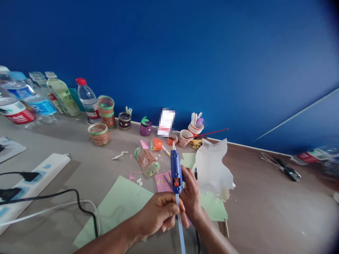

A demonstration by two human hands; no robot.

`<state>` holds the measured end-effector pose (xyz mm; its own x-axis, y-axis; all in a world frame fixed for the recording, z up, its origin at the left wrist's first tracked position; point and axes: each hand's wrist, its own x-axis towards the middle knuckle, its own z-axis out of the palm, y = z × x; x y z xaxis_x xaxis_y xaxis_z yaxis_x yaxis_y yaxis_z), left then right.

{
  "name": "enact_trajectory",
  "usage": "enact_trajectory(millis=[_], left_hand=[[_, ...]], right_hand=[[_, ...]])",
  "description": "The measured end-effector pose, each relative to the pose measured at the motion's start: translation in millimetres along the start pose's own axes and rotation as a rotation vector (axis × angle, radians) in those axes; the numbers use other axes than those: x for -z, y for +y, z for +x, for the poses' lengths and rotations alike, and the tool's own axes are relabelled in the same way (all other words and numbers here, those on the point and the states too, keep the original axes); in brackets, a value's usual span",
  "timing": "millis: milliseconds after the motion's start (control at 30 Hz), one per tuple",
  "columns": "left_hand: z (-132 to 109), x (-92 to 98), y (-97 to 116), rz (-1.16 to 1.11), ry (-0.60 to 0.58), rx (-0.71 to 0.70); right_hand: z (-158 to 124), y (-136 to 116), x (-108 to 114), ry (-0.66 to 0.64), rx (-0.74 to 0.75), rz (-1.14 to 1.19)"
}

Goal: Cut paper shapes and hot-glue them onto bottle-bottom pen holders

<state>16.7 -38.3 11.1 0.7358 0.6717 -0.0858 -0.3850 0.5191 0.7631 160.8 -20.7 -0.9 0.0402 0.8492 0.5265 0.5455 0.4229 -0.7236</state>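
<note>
Glossy blue plastic glue gun [176,171], translucent glue stick [180,229].

Bare forearms (left hand [159,211], right hand [192,197])

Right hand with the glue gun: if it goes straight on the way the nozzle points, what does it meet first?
Probably the small orange cup just past the glue gun nozzle, then the blurred card at the wall. The right hand holds the gun above the table, so depth is unclear.

The blue glue gun [176,173], with its orange trigger, is held aloft, nozzle pointing away. A clear glue stick [180,225] juts from its rear, seemingly part-inserted.
</note>
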Motion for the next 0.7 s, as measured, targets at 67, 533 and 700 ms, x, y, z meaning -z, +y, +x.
enact_trajectory(millis=[67, 533, 700], left_hand=[[-0.1, -1.4, 1.4, -0.061, -0.021, 0.002], [-2.3, 0.6, 5.2, -0.24, -0.133, 0.059], [-0.9, 0.1, 7.2, -0.274, -0.152, 0.067]], right_hand=[[1.4, 0.1, 0.0, -0.001, 0.007, 0.0], [1.3, -3.4, -1.0, -0.036, -0.016, 0.047], [1.2, -3.6, -1.2, -0.021, -0.029, 0.047]])
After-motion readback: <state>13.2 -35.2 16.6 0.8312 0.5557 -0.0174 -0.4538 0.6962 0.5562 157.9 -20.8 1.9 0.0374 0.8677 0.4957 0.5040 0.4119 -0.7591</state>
